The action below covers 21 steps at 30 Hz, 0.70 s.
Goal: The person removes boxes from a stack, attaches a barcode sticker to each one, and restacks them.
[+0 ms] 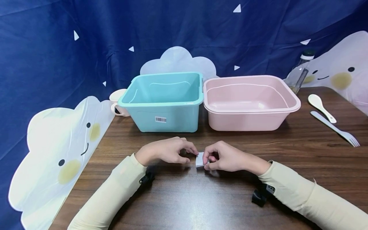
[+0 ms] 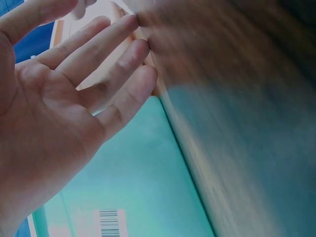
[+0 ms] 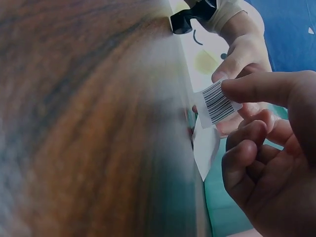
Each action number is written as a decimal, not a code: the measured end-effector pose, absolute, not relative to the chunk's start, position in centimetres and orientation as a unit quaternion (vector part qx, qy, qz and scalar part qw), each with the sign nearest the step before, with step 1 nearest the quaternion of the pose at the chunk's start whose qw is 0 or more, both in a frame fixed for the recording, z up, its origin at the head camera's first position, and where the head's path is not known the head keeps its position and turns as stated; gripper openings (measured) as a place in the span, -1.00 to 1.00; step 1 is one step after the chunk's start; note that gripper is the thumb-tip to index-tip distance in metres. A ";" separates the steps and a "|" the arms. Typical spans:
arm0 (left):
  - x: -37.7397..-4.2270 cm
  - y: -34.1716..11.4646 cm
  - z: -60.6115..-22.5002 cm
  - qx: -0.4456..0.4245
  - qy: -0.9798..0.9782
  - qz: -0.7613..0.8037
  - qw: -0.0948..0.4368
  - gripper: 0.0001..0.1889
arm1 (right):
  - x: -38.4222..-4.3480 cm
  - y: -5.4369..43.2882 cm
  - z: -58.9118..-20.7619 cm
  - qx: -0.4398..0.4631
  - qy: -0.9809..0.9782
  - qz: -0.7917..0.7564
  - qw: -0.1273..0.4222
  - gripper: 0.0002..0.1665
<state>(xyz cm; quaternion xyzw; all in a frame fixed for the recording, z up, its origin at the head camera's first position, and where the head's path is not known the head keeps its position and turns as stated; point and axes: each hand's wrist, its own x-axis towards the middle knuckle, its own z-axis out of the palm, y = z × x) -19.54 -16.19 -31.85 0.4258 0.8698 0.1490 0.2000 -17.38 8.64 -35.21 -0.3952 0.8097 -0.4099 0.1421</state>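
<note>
A small white barcode label (image 3: 218, 102) is pinched by my right hand (image 1: 227, 156), its thumb lying on the printed face in the right wrist view. Below the label hangs a pointed white paper flap (image 3: 205, 150); whether the two are one piece I cannot tell. From the head, the white paper (image 1: 199, 160) shows just above the table between both hands. My left hand (image 1: 168, 151) hovers to its left with spread, relaxed fingers. Its fingertips come close to the paper's edge; contact is unclear. The left palm (image 2: 49, 113) holds nothing.
Behind the hands stand a turquoise bin (image 1: 169, 116) with its own barcode sticker (image 1: 160, 119) and a pink basin (image 1: 247, 121). A pale mug (image 1: 122, 110) is at the left, a glass bottle (image 1: 301, 76) at the back right. A white spoon (image 1: 320, 107) and fork (image 1: 336, 129) lie right.
</note>
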 end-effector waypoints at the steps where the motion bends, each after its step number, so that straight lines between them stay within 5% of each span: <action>1: -19.5 -16.2 -31.8 0.424 0.871 0.148 0.199 -0.62 | -17.3 8.6 -35.1 -0.397 0.809 -0.409 0.142 -0.82; 21: -19.6 -16.6 -31.6 0.439 0.872 0.135 0.168 -0.62 | -17.1 9.0 -34.0 -0.418 0.796 -0.421 0.122 -0.83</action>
